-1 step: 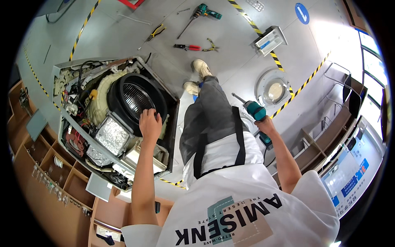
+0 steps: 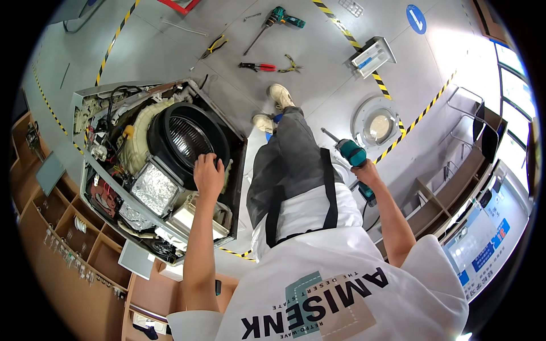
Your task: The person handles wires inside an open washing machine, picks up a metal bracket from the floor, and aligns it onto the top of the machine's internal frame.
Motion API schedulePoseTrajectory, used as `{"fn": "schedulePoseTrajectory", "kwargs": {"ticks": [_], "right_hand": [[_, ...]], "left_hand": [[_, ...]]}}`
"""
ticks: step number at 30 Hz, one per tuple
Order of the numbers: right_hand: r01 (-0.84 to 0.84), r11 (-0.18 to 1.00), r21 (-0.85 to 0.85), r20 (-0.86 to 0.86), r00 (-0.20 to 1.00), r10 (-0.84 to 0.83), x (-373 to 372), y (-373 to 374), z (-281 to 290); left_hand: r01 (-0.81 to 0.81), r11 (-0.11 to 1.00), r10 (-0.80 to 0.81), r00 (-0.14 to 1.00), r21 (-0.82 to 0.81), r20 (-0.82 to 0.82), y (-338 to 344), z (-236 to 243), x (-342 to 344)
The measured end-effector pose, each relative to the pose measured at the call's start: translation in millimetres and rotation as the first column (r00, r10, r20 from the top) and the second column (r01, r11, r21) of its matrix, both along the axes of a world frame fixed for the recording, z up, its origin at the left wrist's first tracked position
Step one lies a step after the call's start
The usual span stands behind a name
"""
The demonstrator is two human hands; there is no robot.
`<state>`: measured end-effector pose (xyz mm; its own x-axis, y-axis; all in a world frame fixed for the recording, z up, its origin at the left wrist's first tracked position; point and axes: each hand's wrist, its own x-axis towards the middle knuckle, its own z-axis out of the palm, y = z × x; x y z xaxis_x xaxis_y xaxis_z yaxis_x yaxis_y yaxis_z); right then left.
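An opened front-loading washing machine (image 2: 96, 153) stands at my left, its wiring and inner parts bare. Its metal drum (image 2: 190, 139) shows inside a wide black rubber door seal (image 2: 161, 133). My left hand (image 2: 208, 173) is closed over the near rim of that seal, fingers curled toward the drum. On my right side, my right hand (image 2: 365, 172) is wrapped around the handle of a teal and black cordless drill (image 2: 351, 152). The drill's long bit points forward and left, away from the machine and touching nothing.
Ahead on the floor lie another cordless drill (image 2: 278, 20), yellow-handled pliers (image 2: 214, 46), red-handled pliers (image 2: 259, 67) and smaller pliers (image 2: 290, 64). A detergent drawer (image 2: 373, 57) and a round washer door (image 2: 376, 122) lie to the right. Wooden shelves (image 2: 85, 238) stand at the lower left.
Almost nothing differs. My view has shifted very slightly; my left hand stays at the seal's rim and the drill remains in my right hand.
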<state>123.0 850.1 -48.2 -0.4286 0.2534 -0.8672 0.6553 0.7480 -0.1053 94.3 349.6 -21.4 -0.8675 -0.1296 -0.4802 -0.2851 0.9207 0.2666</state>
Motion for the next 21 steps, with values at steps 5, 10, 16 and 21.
{"fn": "schedulePoseTrajectory", "kwargs": {"ticks": [5,10,16,21], "right_hand": [[-0.151,0.985,0.083,-0.109,0.981,0.159,-37,3,13],[-0.147,0.987,0.068,-0.012,0.989,0.148,-80,29,-11],[0.019,0.999,-0.029,-0.112,0.994,-0.022,-137,53,-39],[0.433,0.870,-0.235,0.024,0.898,-0.440,-177,87,-57]], "left_hand": [[-0.096,0.990,0.085,0.991,0.103,0.107,32,16,21],[-0.243,0.964,0.216,0.953,0.111,0.212,67,27,29],[-0.471,0.845,0.344,0.841,0.254,0.417,94,28,66],[-0.634,0.762,0.447,0.665,0.135,0.599,105,36,69]]}}
